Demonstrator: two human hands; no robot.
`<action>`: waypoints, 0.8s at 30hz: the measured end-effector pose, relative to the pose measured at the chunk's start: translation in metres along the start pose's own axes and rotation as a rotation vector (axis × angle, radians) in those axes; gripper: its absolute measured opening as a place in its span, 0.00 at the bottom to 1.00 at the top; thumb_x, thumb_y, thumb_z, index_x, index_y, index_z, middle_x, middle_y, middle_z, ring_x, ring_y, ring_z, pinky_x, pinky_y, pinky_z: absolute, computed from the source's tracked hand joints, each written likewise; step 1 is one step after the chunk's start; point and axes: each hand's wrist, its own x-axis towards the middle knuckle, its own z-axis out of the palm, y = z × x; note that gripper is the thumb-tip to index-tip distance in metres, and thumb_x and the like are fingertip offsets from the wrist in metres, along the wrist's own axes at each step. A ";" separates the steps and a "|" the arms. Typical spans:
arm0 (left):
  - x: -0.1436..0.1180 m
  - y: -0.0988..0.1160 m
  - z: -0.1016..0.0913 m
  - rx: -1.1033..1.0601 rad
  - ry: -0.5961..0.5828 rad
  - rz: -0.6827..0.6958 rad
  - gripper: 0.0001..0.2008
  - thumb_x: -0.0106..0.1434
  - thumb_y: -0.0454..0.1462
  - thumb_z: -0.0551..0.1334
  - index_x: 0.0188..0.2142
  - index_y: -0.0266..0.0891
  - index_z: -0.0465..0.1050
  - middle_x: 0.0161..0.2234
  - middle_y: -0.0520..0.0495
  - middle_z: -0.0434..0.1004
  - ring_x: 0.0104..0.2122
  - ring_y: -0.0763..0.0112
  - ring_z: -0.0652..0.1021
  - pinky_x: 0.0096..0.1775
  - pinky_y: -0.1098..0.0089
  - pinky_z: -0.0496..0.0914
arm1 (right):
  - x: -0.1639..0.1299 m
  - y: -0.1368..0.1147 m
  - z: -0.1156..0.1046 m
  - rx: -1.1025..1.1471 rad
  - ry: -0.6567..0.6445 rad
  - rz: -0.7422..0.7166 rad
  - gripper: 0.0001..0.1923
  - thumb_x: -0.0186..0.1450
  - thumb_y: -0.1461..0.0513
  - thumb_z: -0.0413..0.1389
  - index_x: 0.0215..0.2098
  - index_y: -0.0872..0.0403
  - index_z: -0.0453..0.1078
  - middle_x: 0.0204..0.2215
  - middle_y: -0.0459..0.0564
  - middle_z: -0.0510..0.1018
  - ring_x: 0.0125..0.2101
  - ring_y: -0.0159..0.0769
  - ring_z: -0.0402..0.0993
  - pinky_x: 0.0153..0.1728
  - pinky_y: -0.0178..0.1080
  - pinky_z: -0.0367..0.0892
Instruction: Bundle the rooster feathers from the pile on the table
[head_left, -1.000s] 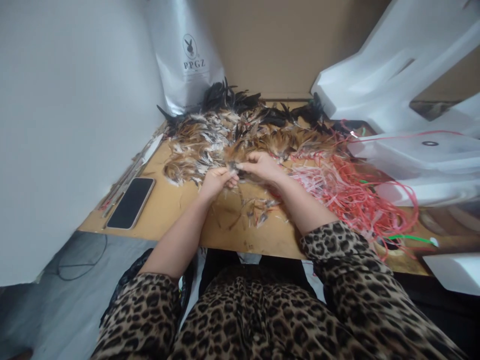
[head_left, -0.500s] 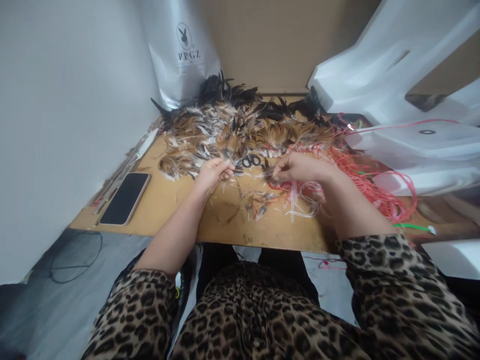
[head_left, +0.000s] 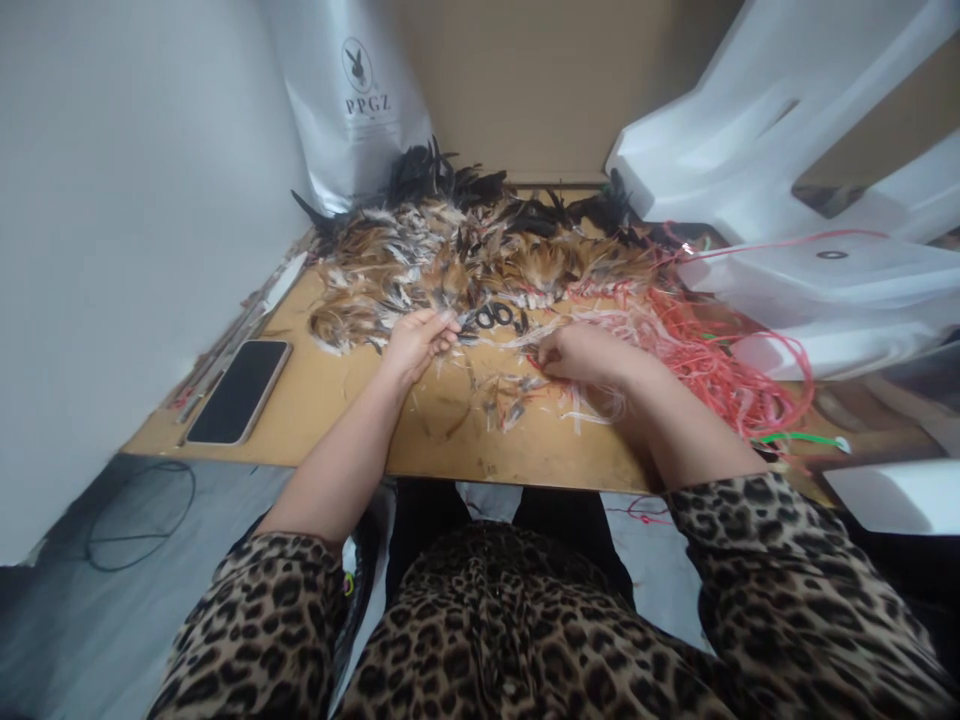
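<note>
A brown feather tuft fans upward near the centre of the frame, its base at the fingertips of the left hand; they are drawn into a tight pinch that seems to grip it there, probably to keep the quills gathered. The right hand, right of centre, has its fingers bunched beside red and pale strands; I cannot tell whether it holds any. Black-handled scissors lie between the hands, presumably for easy reach. The feather pile spreads behind, and tangled red strands sprawl to the right. A phone lies at the left of the table. In the upper left stands a silvery bag, contents hidden.
</note>
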 end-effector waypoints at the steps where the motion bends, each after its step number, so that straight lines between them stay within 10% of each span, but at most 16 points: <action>1: 0.000 0.000 -0.001 -0.012 -0.003 0.002 0.12 0.50 0.40 0.66 0.28 0.32 0.72 0.23 0.50 0.75 0.19 0.84 0.71 0.21 0.83 0.64 | 0.002 -0.003 -0.001 -0.035 0.017 0.020 0.04 0.48 0.66 0.55 0.20 0.53 0.72 0.19 0.47 0.74 0.20 0.30 0.63 0.23 0.35 0.52; 16: -0.006 -0.001 0.006 -0.157 -0.157 -0.092 0.07 0.53 0.35 0.65 0.28 0.32 0.72 0.39 0.41 0.78 0.26 0.79 0.77 0.24 0.82 0.68 | 0.036 -0.009 -0.015 1.107 -0.091 -0.071 0.11 0.50 0.59 0.62 0.28 0.58 0.69 0.14 0.44 0.72 0.12 0.22 0.60 0.12 0.27 0.51; 24: -0.015 0.004 0.016 -0.134 -0.260 -0.134 0.06 0.53 0.35 0.65 0.29 0.32 0.74 0.39 0.41 0.78 0.29 0.76 0.78 0.28 0.80 0.70 | 0.042 -0.025 0.003 1.212 -0.222 -0.115 0.10 0.50 0.64 0.61 0.30 0.58 0.67 0.17 0.43 0.74 0.13 0.22 0.64 0.12 0.25 0.54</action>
